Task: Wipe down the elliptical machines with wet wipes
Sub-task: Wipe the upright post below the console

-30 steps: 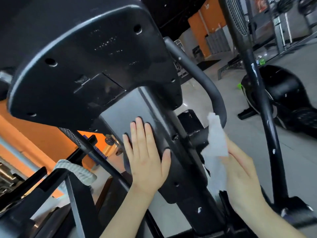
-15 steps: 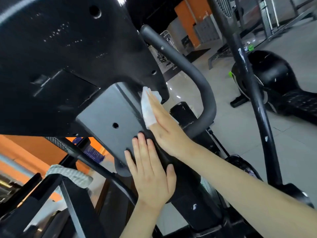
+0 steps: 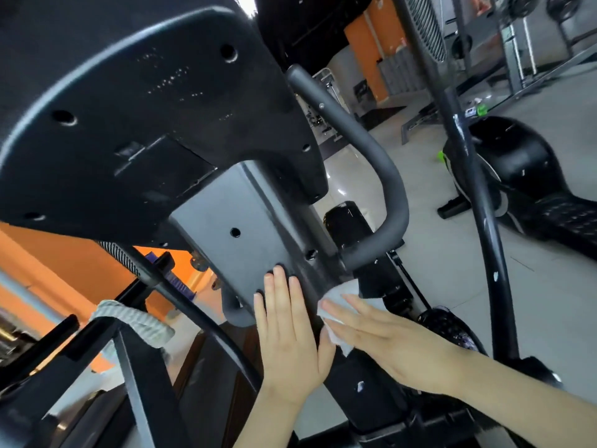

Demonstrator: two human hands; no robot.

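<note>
Left hand (image 3: 289,337) lies flat on the lower part of the grey post (image 3: 239,215), fingers straight and close together. Right hand (image 3: 391,344) is just right of it, fingers straight too, pressing the white wipe (image 3: 345,294) against the post's right edge, just under where the curved handlebar (image 3: 381,176) joins. Black console (image 3: 145,101) sits on top of the post. A striped towel (image 3: 139,321) hangs off to the post's left, and another elliptical (image 3: 517,169) stands well off to its right.

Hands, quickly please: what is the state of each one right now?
Left hand: open, straight fingers flat on the grey column.
Right hand: open, straight fingers pressing the wet wipe onto that column.
</note>
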